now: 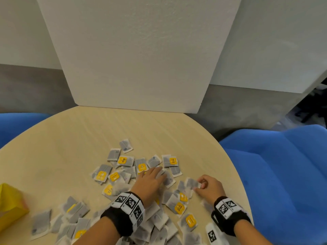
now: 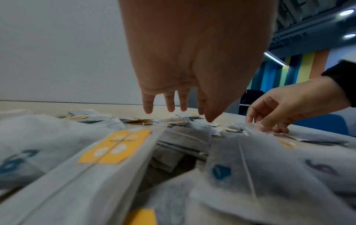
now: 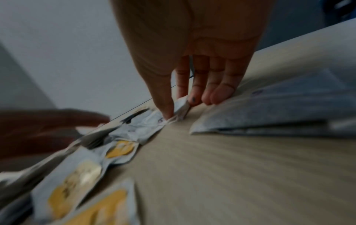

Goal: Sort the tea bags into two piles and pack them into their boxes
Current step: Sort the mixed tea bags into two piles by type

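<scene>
My right hand sat low and right of centre in the head view, thumb and forefinger pinched together on the corner of one tea bag, a thin, grey, crinkled paper square that lay just to the left of the knuckles. In the right wrist view the same bag bunched under my thumb against the pale wood-grain table; that view was dark and smeared.

My left hand lay near the middle of the head view, fingers straight and slightly spread, flat on the scattered tea bags. They spread around and below both hands toward the lower edge: soft, flat, filmy sachets, some with rounded yellow tags, some with small blue marks, overlapping loosely.

Each wrist wore a black strap with square black-and-white markers. A yellow box, cardboard by its look, stood at the lower left edge, well apart from both hands. The round table met a white foam board at the top, with blue chairs on either side.
</scene>
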`<state>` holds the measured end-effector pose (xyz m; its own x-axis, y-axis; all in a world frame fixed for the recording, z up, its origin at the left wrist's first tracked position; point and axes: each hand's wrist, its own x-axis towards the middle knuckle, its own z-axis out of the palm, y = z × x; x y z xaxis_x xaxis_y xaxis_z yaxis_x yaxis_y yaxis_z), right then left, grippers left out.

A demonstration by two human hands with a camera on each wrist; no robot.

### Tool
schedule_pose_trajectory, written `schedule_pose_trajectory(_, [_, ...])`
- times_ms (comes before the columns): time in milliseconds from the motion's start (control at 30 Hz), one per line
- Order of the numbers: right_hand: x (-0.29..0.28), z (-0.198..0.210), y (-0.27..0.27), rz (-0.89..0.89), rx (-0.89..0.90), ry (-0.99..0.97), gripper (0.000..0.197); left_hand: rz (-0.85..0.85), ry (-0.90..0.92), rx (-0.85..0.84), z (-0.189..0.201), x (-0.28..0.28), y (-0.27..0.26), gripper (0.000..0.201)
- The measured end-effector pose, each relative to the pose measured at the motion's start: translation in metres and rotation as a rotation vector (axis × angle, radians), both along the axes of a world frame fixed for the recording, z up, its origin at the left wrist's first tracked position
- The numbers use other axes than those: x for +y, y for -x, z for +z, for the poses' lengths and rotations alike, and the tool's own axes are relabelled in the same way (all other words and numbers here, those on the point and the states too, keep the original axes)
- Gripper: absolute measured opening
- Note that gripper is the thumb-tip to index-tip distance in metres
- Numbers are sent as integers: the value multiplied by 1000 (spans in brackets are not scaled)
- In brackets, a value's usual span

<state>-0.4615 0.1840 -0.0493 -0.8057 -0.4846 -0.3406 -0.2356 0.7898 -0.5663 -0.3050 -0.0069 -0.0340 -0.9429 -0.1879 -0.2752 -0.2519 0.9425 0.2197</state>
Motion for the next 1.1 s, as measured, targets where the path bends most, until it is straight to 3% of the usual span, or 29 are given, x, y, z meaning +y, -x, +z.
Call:
schedule_pose_trajectory(133, [-5, 5, -17, 158, 74, -47, 20, -45, -24, -31, -5, 8, 24, 53])
schedule_pose_trajectory(267, [18, 22, -30, 126, 234, -134, 37, -127, -7, -66, -13, 17, 46, 56])
schedule_pose_trajectory(433, [52, 12, -40, 144, 95, -294, 37, -86, -1, -98, -21, 16, 48, 55])
schedule_pose_trajectory(667, [-7, 17, 7, 74, 154, -138, 22, -25, -60, -85, -24, 10, 8, 55])
schedule_pose_trajectory(733, [-30, 22, 20, 0, 186, -65, 19, 65, -28, -137, -24, 7, -6, 45])
schedule_pose_trajectory(800, [-50, 26, 28, -47, 215, 13, 20, 156, -4, -37, -39, 8, -15, 32])
schedule_pose_trajectory(900, [-70, 25, 27, -79, 158, 84, 28, 175, -39, 33, -45, 12, -28, 29])
schedule_pose_trajectory(1100, [-54, 7, 7, 166, 137, -51, 40, 176, -78, 36, -35, 9, -44, 34])
